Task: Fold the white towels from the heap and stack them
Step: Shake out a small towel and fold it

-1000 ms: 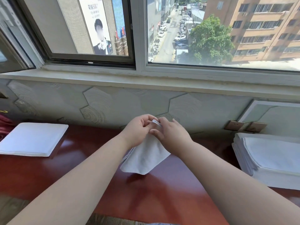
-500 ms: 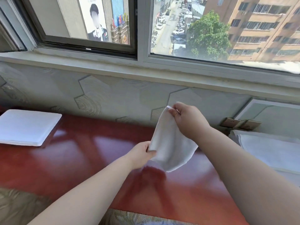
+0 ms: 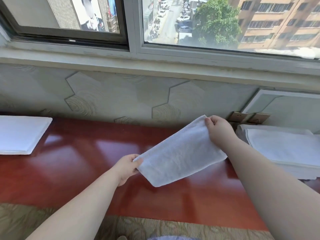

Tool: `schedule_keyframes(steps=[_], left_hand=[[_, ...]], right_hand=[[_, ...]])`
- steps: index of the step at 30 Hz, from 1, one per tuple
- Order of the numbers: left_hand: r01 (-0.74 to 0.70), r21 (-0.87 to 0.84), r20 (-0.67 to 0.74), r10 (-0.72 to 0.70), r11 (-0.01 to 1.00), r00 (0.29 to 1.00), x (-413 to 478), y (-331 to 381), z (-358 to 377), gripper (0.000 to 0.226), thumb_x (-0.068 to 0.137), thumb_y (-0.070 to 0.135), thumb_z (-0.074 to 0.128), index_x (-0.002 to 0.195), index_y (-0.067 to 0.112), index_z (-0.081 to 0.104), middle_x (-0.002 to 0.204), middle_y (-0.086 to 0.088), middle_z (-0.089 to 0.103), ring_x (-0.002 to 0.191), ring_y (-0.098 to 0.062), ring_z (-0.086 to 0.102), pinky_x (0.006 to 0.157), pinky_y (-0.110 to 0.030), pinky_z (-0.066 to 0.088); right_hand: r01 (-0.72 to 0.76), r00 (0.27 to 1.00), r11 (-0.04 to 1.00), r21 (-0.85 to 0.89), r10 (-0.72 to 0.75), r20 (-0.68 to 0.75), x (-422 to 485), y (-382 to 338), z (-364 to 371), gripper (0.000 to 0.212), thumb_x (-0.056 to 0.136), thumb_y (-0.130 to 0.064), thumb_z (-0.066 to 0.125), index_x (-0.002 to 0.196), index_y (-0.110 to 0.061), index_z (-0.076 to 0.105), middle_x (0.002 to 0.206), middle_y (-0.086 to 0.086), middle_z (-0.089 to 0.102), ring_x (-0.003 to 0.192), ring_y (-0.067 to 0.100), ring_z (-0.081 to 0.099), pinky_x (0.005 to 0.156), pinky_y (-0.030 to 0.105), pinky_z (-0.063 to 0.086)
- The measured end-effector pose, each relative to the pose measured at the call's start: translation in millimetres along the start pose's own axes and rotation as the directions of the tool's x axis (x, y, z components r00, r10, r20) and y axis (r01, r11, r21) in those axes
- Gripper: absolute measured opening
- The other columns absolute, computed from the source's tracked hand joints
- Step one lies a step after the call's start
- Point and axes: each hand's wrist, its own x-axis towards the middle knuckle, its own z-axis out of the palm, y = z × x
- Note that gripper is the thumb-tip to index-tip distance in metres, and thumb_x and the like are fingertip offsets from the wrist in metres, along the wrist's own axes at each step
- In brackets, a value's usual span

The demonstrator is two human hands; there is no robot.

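Both hands have separated: left hand (image 3: 127, 168) and right hand (image 3: 219, 130) pinch opposite corners of the stretched white towel (image 3: 180, 153).

Left hand (image 3: 127, 168) pinching near corner of white towel (image 3: 180, 153); right hand (image 3: 219, 130) gripping far corner. Towel hanging stretched between hands, tilted, above red table (image 3: 78, 163). Folded stack (image 3: 20, 134) lying at table's left end; towel heap (image 3: 284, 148) sitting at right. Window (image 3: 190, 23) showing street beyond.
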Motion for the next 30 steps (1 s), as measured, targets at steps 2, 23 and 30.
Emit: schedule_keyframes(steps=[2, 23, 30], left_hand=[[0.017, -0.108, -0.024, -0.020, 0.994, 1.000, -1.1, 4.9, -3.5, 0.025, 0.108, 0.023, 0.055, 0.117, 0.006, 0.070, 0.110, -0.016, 0.076, 0.099, -0.029, 0.071, 0.091, -0.042, 0.060], [0.158, 0.482, -0.338, 0.016, 0.862, 0.941, 112.0, -28.3, -0.7, 0.060, 0.098, 0.027, 0.068, 0.152, 0.015, 0.044, 0.128, -0.005, 0.067, 0.119, -0.025, 0.062, 0.097, -0.031, 0.045], [0.378, 0.712, -0.343, -0.177, 0.591, 0.923, 84.0, -47.0, 5.2, 0.053, 0.098, 0.058, 0.054, 0.075, 0.010, 0.057, 0.071, -0.002, 0.062, 0.063, -0.022, 0.060, 0.054, -0.032, 0.038]], right_hand=[[-0.104, 0.992, 0.994, 0.031, 0.102, 0.075, 1.0, 28.6, 3.7, 0.033, 0.107, -0.034, 0.046, 0.090, -0.013, 0.066, 0.082, 0.004, 0.066, 0.083, 0.026, 0.059, 0.070, 0.035, 0.041], [-0.495, 0.820, 0.857, -0.140, 0.515, 0.250, -0.2, 156.6, 147.7, 0.023, 0.094, -0.026, 0.062, 0.113, -0.014, 0.070, 0.097, 0.005, 0.070, 0.091, 0.030, 0.063, 0.076, 0.032, 0.044], [-0.464, 0.771, 0.801, -0.379, 0.576, 0.272, -15.6, 171.2, 152.2, 0.038, 0.103, -0.048, 0.045, 0.111, -0.015, 0.059, 0.102, 0.006, 0.061, 0.092, 0.032, 0.058, 0.076, 0.035, 0.044]])
